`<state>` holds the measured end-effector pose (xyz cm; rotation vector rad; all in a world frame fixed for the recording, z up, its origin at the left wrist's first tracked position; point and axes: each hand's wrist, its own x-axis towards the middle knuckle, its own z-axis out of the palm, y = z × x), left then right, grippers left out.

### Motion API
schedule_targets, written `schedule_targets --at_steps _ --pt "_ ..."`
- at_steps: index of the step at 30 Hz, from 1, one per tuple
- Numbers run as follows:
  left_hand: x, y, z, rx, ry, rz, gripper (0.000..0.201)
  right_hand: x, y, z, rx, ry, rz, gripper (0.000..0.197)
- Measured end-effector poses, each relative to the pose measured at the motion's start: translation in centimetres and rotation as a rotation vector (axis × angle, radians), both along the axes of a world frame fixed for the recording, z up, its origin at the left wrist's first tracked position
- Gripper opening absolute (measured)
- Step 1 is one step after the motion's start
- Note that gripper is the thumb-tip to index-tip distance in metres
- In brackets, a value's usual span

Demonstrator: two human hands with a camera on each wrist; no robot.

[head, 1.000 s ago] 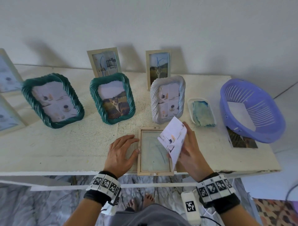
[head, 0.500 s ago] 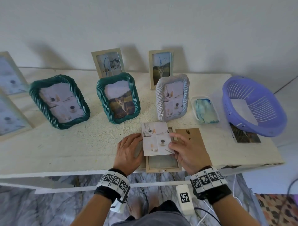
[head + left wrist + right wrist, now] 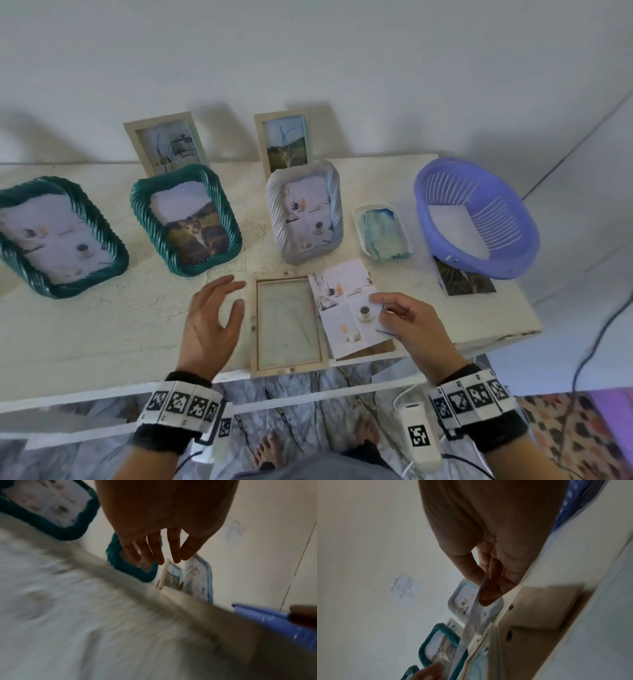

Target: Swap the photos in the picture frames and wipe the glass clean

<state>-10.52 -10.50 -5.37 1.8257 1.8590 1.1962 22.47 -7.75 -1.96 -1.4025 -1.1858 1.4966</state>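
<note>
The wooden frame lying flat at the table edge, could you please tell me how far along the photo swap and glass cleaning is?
Done: the wooden frame lies open, its photo out. In hand: the right hand pinches the removed coffee-cup photo beside the frame, over the brown backing board; the left hand hovers open. Left: the scribbled glass looks unwiped, the cloth lies untouched in its dish, and no new photo is in.

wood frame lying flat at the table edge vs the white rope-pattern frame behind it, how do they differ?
The wood frame lies flat; the white rope-pattern frame stands propped up.
The wood frame holds no photo, only marked glass; the white frame holds a coffee-cup collage.
The wood frame has a thin, plain, square border; the white frame has a thick, twisted one with rounded corners.
Both are portrait rectangles on the same table.
</note>
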Motion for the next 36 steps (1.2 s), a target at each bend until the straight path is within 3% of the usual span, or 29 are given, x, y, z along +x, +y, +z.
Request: schedule_targets --at_steps 4,8,14,17,22,27,33,36 --pt "6.7 1.8 4.8 0.109 -0.043 -0.077 0.025 6.8 -0.3 0.1 0.002 -0.029 -0.018 0.031" --pt "16.7 5.0 7.7 0.042 -0.015 -0.28 0.03 13.2 -0.5 -0.1 -0.003 -0.052 -0.024 0.03" --pt "28.1 9.3 7.0 -0.146 0.173 -0.413 0.044 19.8 -0.4 -0.5 -0.031 0.004 -0.038 0.028" --pt "31.5 10.9 5.9 -0.244 0.312 -0.385 0.053 21.9 -0.3 -0.4 -0.075 0.01 -0.021 0.041" --pt "33.6 12.5 5.0 -0.237 0.411 -0.31 0.042 24.0 0.1 -0.7 -0.09 -0.154 0.187 0.058" --pt "32.8 13.5 5.7 -0.213 0.356 -0.299 0.036 25.2 1.0 -0.5 -0.05 -0.324 0.358 0.069" --pt "32.0 14.9 7.6 -0.252 0.265 -0.324 0.038 26.1 4.1 0.6 0.06 -0.644 0.524 0.065" --pt "31.8 15.1 7.9 -0.261 0.246 -0.329 0.038 26.0 6.0 1.0 0.147 -0.685 0.566 0.062"
